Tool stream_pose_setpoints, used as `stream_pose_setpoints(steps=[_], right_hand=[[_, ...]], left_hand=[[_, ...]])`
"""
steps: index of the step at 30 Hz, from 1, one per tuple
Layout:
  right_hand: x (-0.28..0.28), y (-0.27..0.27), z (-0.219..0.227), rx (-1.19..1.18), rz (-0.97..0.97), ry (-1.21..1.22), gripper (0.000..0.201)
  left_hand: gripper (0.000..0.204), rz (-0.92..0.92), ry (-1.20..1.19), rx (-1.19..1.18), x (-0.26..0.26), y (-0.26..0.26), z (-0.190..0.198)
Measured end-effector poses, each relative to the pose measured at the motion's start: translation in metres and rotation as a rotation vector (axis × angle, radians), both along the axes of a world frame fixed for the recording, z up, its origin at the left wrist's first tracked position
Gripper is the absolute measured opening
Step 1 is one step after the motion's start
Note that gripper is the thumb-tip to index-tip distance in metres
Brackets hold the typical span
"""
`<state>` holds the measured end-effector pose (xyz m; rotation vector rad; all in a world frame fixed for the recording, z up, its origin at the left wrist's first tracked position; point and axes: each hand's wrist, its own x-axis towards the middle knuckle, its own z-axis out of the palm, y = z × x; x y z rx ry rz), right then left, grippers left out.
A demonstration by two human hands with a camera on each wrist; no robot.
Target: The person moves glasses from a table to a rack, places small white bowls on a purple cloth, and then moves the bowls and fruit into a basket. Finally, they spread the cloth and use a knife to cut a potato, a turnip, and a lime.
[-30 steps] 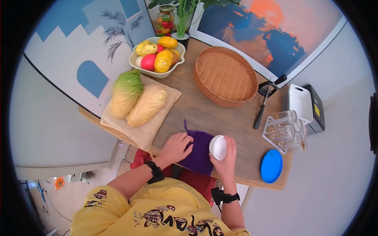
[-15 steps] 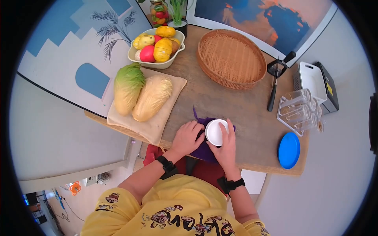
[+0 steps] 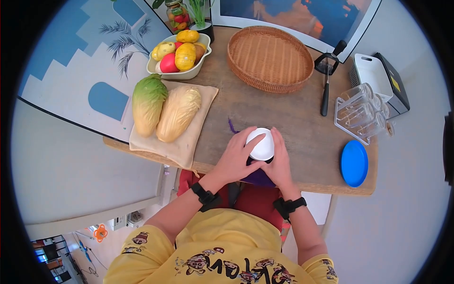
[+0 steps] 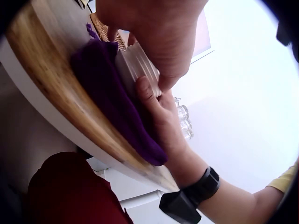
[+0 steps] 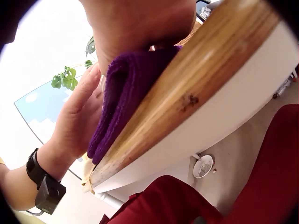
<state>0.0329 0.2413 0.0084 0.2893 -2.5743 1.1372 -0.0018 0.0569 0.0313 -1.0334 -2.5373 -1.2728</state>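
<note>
A small white round container [image 3: 262,147] sits over a purple cloth [image 3: 259,179] near the table's front edge. In the left wrist view the container [image 4: 133,67] has a ridged side, and the cloth [image 4: 105,88] lies under it. My left hand [image 3: 235,157] grips it from the left, with a finger reaching over its rim. From the right, my right hand [image 3: 280,164] holds it, fingers along its far side and thumb at the near side. Both thumbs come close together in front. In the right wrist view the cloth [image 5: 126,88] shows thick folded layers.
Two napa cabbages [image 3: 178,113] lie on a beige cloth [image 3: 205,102] at left, before a bowl [image 3: 182,75] of produce. A woven tray [image 3: 272,59] and a black-handled knife [image 3: 325,97] are behind. At right stand a glass rack [image 3: 362,113] and a blue plate [image 3: 354,163].
My left hand has moved from the purple cloth onto the white container. My right hand, first holding it tilted beside the cloth, has brought it left over the cloth. The head view has shifted.
</note>
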Motion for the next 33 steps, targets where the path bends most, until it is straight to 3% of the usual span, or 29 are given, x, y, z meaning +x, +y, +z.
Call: stream_pose_setpoints(steps=[10,33], right_hand=[[0.004,-0.001,-0.011,-0.014,-0.06,0.041,0.089],[0.006,-0.006,-0.007,0.009,-0.11,0.003,0.091]], left_hand=[[0.092,0.026,-0.069,-0.072,-0.009,0.011,-0.01],[0.084,0.007,-0.086,0.028,-0.019,0.007,-0.012]])
